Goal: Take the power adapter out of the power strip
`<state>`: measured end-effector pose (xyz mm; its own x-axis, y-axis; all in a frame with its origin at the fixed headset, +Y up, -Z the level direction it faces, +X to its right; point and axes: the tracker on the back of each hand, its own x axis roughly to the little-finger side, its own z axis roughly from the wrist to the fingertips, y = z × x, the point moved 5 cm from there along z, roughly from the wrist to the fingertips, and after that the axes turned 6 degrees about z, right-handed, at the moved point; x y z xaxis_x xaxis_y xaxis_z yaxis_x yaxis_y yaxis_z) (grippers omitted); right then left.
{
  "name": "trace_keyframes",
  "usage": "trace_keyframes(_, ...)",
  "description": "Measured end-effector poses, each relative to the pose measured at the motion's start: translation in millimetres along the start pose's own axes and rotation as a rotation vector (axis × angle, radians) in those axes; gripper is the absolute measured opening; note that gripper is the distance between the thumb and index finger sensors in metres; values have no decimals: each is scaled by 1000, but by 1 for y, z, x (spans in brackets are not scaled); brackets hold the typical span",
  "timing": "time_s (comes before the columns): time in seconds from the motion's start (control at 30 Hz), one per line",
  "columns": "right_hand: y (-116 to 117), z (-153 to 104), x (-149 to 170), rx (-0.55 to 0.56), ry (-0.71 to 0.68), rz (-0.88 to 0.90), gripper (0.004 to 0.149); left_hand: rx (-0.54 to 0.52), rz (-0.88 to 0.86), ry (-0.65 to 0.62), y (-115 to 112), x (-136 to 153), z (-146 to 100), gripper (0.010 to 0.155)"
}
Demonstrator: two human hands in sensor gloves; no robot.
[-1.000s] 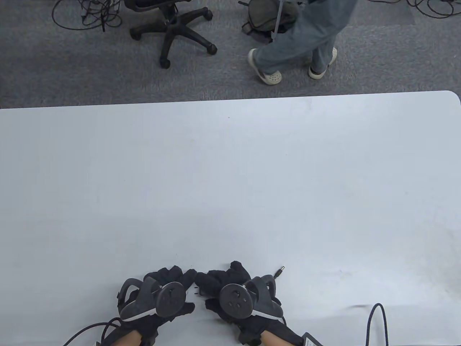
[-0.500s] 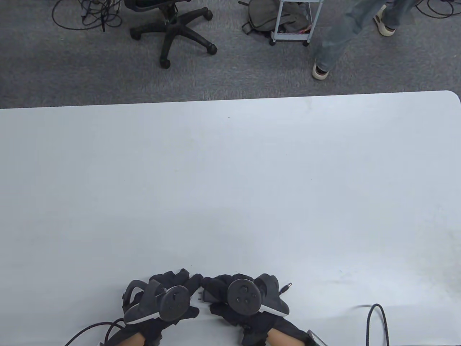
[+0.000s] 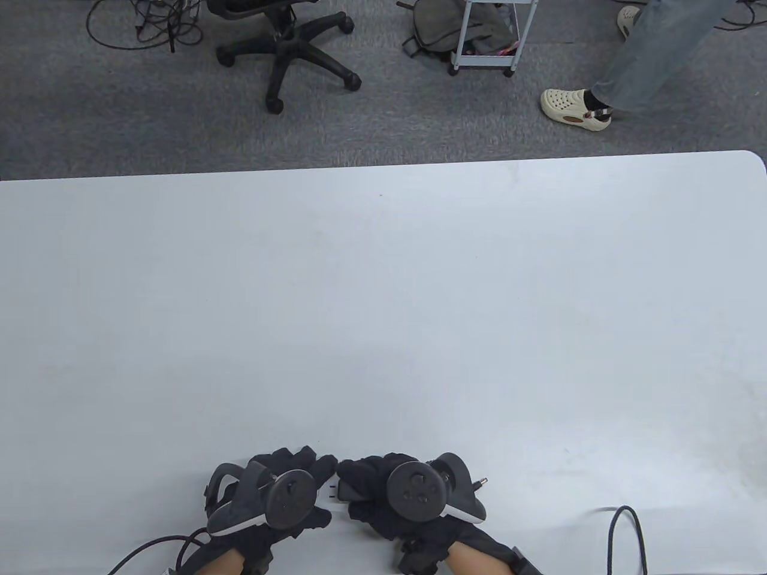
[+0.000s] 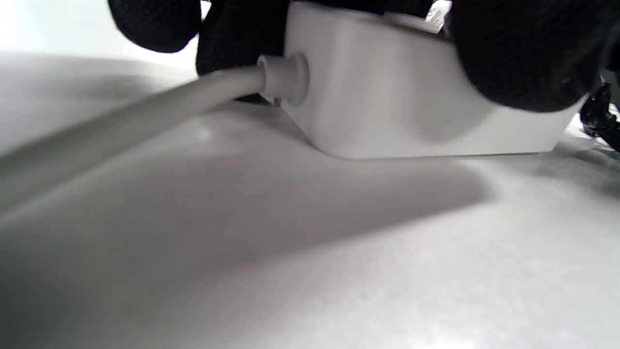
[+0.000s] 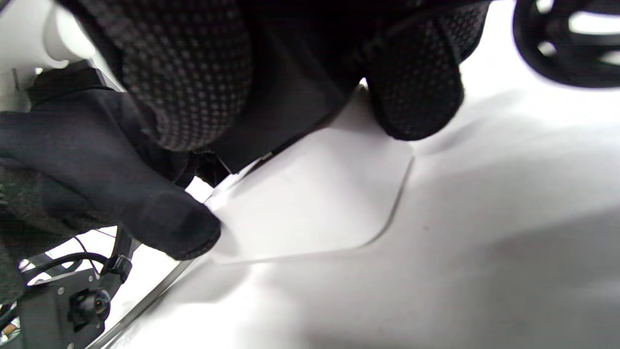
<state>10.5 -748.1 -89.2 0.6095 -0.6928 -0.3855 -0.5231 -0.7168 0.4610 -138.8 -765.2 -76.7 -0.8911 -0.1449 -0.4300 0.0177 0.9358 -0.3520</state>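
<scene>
In the table view both gloved hands meet at the table's near edge. My left hand (image 3: 299, 467) grips the white power strip (image 4: 411, 111); its fingers wrap over the top in the left wrist view. The strip's pale cord (image 4: 145, 111) runs off to the left. My right hand (image 3: 359, 476) grips the dark power adapter (image 3: 346, 490), which sits in the narrow gap between the hands; its prongs point at the strip. I cannot tell whether the prongs are clear of the socket. The adapter's barrel plug (image 3: 480, 482) sticks out past the right tracker. The strip's white face (image 5: 315, 203) shows under the right fingers.
A black cable loop (image 3: 626, 533) lies on the white table (image 3: 383, 299) at the near right. A dark cable (image 3: 150, 548) trails off the near edge by the left wrist. Beyond the far edge are an office chair (image 3: 281, 42), a small cart (image 3: 485, 36) and a walking person (image 3: 647, 54).
Both hands have slid a little right and toward the near edge, still holding strip and adapter. The barrel plug moved right with them. The person behind the table walked right.
</scene>
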Motion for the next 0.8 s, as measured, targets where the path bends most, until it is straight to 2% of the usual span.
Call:
trace_keyframes(0.1, -4, -1, 2, 8, 4, 12, 55, 1, -4, 4, 0, -1, 2, 80)
trace_keyframes(0.17, -23, -6, -1, 83, -28, 90, 55, 8, -3, 11, 1, -2, 3, 80)
trace_keyframes(0.23, -61, -20, -3, 242, -59, 248, 55, 9, -14, 4, 0, -1, 3, 80)
trace_keyframes(0.37, -92, -36, 4, 317, -45, 255, 55, 12, -8, 5, 0, -2, 3, 80)
trace_keyframes(0.5, -87, -34, 6, 250, 11, 191, 58, 14, -5, 4, 1, -2, 2, 80)
trace_keyframes(0.63, -81, -29, 15, 245, 97, 86, 61, 9, 4, 5, 1, -1, 1, 80)
trace_keyframes(0.8, -77, -20, 47, 213, 231, 166, 61, 13, 0, 3, 1, -1, 1, 80)
